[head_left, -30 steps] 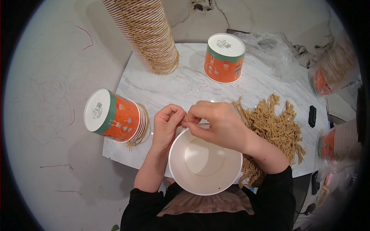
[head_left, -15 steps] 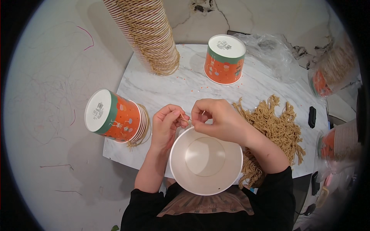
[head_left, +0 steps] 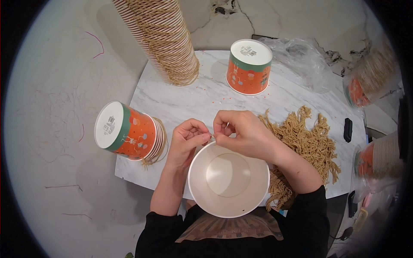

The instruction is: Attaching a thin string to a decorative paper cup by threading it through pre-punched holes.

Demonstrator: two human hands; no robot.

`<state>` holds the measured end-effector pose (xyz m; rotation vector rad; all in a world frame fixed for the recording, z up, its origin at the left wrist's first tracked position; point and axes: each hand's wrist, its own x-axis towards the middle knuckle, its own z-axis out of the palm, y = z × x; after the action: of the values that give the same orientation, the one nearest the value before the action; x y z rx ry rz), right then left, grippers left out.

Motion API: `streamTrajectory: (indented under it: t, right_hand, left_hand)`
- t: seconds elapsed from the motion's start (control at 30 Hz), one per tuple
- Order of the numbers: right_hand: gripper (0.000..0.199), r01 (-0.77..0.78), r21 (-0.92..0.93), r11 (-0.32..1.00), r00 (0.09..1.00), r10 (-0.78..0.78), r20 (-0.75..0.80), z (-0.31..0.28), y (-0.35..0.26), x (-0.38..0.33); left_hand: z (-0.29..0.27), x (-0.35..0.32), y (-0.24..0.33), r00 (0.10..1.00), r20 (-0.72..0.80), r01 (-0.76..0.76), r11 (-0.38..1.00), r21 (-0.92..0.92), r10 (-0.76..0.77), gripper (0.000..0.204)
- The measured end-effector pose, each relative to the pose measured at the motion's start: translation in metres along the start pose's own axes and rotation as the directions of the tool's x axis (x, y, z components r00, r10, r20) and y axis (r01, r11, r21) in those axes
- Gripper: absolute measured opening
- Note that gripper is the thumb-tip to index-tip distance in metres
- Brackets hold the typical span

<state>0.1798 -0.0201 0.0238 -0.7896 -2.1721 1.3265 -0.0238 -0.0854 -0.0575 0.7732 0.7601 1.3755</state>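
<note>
A white-lined paper bucket (head_left: 229, 206) stands mouth up against my front at the table's near edge, with nothing in it but a small dark speck. Over its far rim my left hand (head_left: 188, 138) and my right hand (head_left: 241, 129) meet, thumbs and forefingers pinched. Between the fingertips shows a short bit of thin tan cord (head_left: 211, 135); the rest is hidden by my fingers. Beside my right forearm lies a loose heap of tan cords (head_left: 312, 139). To the left of my left hand, a short stack of orange and green buckets (head_left: 137, 135) lies tilted, with cords hanging along its rims.
A tall stack of nested buckets strung with cord (head_left: 165, 43) rises at the back left. One orange bucket (head_left: 248, 73) sits upside down at the back, near crumpled clear plastic (head_left: 301, 60). A small black object (head_left: 348, 130) lies at the right edge, past which are bagged bucket stacks (head_left: 378, 159).
My left thumb and fingers have shifted slightly and closed nearer to my right fingertips. My right hand keeps its pinch, and the bucket has barely moved.
</note>
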Motion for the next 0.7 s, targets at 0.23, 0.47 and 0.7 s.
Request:
streamTrajectory:
  t: [0.23, 0.47, 0.7]
  right_hand:
    - [0.012, -0.006, -0.003, 1.0, 1.0, 0.006, -0.001, 0.001, 0.002, 0.0]
    - [0.018, 0.057, -0.055, 0.997, 0.998, -0.057, 0.001, 0.006, 0.004, 0.0]
    - [0.016, 0.056, -0.083, 0.995, 0.998, -0.053, 0.033, 0.004, 0.0, -0.001]
  left_hand:
    - [-0.009, 0.003, 0.0, 1.0, -0.008, -0.014, 0.996, -0.092, 0.013, 0.015]
    - [0.005, 0.001, 0.002, 1.0, -0.02, -0.019, 0.998, -0.054, 0.018, 0.015]
    - [-0.004, 0.001, -0.002, 0.997, 0.029, -0.074, 0.997, 0.026, 0.073, 0.016]
